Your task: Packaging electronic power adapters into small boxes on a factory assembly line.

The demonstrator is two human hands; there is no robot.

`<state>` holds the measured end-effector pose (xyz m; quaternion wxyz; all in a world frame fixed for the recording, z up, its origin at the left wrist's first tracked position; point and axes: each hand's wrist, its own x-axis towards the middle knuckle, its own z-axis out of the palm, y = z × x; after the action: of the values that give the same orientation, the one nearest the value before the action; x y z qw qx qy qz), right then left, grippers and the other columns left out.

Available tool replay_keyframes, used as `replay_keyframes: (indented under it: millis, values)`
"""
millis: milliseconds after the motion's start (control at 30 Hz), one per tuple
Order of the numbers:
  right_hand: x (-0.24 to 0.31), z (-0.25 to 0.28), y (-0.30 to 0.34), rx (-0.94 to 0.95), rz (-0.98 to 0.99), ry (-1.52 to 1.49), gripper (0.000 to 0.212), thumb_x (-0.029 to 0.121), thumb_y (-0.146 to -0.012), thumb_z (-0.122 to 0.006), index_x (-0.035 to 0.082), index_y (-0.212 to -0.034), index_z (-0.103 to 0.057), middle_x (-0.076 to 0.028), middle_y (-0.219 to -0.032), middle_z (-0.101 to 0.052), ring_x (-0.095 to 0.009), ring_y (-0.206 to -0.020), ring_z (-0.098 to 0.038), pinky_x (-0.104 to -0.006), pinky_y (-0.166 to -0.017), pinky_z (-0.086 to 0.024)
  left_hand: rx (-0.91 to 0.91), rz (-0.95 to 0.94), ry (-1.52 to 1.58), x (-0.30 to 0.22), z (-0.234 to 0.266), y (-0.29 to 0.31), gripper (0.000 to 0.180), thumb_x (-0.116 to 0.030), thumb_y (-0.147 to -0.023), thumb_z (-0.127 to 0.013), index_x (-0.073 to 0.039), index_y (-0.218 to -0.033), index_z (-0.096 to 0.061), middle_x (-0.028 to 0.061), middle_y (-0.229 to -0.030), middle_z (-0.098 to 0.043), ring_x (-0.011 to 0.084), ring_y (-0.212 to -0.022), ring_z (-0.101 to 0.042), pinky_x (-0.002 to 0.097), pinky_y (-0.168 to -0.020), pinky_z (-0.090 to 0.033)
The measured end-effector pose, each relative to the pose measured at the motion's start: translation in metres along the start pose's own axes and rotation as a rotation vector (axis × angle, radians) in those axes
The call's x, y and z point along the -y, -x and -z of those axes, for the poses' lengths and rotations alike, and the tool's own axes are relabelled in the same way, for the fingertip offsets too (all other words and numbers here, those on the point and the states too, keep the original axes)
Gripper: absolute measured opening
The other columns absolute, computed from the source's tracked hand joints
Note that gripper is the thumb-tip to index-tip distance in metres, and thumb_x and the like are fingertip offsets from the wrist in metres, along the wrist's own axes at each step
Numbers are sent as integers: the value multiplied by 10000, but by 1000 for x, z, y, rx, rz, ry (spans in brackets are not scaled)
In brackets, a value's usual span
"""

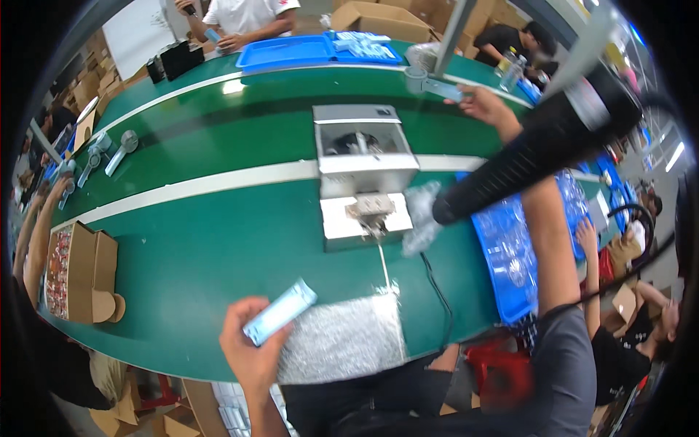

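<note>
My left hand point(251, 342), low in the head view, is closed around a light blue rectangular casing point(282, 310), tilted up to the right. Beneath and beside it lies a sheet of bubble wrap point(346, 342) on the green table. Stretched far out to the upper right, my right hand point(486, 105) has its fingers on the light blue handle of a handheld device point(443, 89) with a round grey head, like a handheld fan. A black tube-shaped tool point(539, 149) crosses in front of my right forearm.
A silver screw-feeder-like box point(364, 156) stands mid-table, beside crumpled clear plastic point(422, 215). A blue tray point(502, 247) of clear parts lies right. An open carton point(95, 273) and similar devices point(121, 151) are left. Co-workers sit around; one faces blue trays point(285, 52) across the table.
</note>
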<state>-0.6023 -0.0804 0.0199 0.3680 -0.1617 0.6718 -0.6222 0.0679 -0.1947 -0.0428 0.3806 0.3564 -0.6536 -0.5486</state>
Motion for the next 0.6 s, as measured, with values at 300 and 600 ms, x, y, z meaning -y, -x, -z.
replay_keyframes:
  millis: [300,600]
  values:
    - [-61,-52,-123,-402,242,-303,320,117,-1052,-441,11,-1353,-421,-251,-1253,-563,-321,-970,-669,-391,-814,-631,108,356,850,-12,-10,4,567,-275,-936,-723,-15,-1359,-452,145,-1047,-613,198,-891,-629,319,-768,-529]
    - [23,-52,210,325,-95,1116,395,353,-1001,-555,-6,-1095,-692,-166,-981,-757,-241,-756,-737,-371,-684,-591,316,283,701,-7,2,37,495,-286,-1044,-537,49,-1398,-447,103,-1132,-559,170,-982,-549,285,-784,-485]
